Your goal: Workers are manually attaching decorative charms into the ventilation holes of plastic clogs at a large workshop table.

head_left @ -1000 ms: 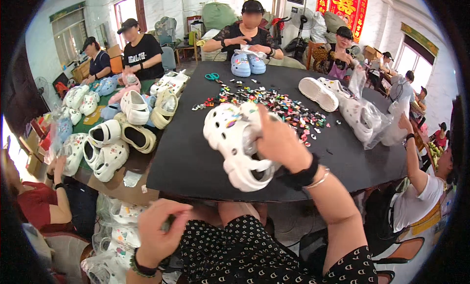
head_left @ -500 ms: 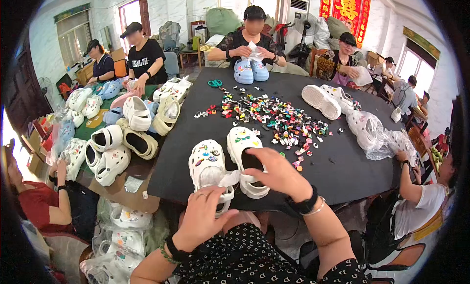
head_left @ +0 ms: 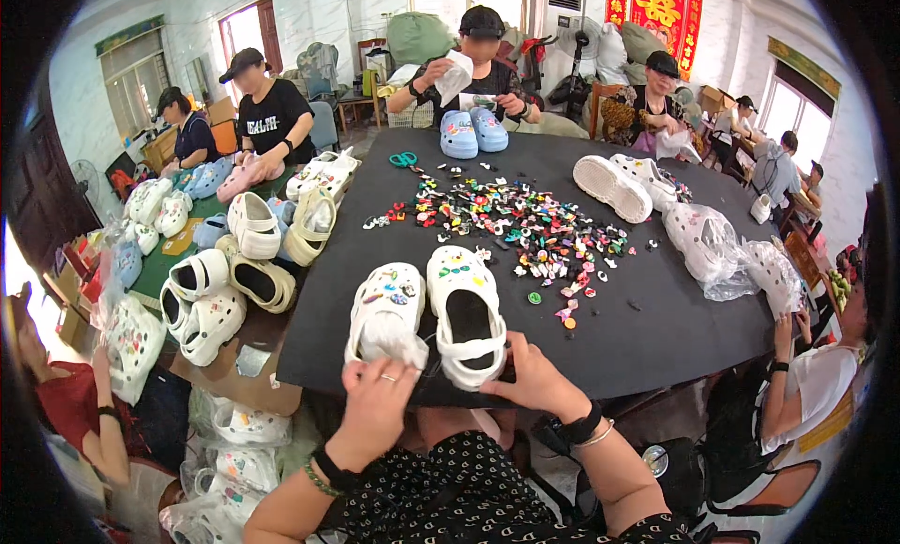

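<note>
Two white clogs with small coloured charms lie side by side at the near edge of the black round table point(head_left: 675, 328). My left hand point(head_left: 377, 403) presses a wad of white paper point(head_left: 386, 336) into the heel opening of the left clog point(head_left: 384, 310). My right hand point(head_left: 534, 380) grips the heel end of the right clog point(head_left: 466, 314), fingers curled at its strap. A pile of small coloured charms point(head_left: 525, 225) is spread over the table's middle, beyond the clogs.
Several people sit around the table with clogs: blue pair point(head_left: 472, 132) at the far side, white pair point(head_left: 619, 183) and bagged clogs point(head_left: 722, 249) at right. Stacks of white clogs point(head_left: 234, 272) crowd the left. Green scissors point(head_left: 403, 159) lie far left.
I lowered the pair of clogs from the air onto the table's near edge. My left hand came up from my lap with paper and now stuffs the left clog.
</note>
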The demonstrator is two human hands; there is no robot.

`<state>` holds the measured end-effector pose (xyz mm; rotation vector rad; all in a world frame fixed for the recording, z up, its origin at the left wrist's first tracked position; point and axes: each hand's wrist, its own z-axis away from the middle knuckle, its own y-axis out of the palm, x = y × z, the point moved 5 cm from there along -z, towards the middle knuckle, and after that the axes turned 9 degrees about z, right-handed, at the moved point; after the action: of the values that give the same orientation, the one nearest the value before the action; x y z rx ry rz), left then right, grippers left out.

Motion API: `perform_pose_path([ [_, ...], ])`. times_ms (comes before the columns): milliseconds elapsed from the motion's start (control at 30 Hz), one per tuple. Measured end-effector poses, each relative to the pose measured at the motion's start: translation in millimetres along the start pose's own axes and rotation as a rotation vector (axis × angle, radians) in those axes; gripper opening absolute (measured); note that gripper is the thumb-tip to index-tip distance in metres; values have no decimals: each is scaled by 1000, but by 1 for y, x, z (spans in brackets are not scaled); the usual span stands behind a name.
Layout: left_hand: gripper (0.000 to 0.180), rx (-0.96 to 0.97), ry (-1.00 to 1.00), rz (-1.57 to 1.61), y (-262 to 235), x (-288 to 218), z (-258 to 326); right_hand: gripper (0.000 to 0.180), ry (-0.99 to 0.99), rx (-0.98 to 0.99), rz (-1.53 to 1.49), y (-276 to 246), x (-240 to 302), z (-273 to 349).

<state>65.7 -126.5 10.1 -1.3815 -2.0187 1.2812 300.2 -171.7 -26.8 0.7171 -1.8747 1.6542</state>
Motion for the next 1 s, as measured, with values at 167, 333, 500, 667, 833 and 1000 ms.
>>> perform_pose_path([
  [167,29,-188,-136,-61,-25,73,3,77,-150,70,-79,54,39,8],
  [333,32,-115,-93,-38,-30,78,-1,89,-278,72,124,102,78,5],
  [500,40,-194,-227,-92,-53,53,-20,93,-361,40,87,116,82,0],
  [667,34,-223,-389,351,-41,7,-50,98,-384,10,85,127,80,2],
  [833,45,-65,-733,788,28,51,-66,88,-395,98,88,125,71,10],
  [1000,46,-3,-994,1799,57,67,-90,61,-489,145,83,107,58,21],
])
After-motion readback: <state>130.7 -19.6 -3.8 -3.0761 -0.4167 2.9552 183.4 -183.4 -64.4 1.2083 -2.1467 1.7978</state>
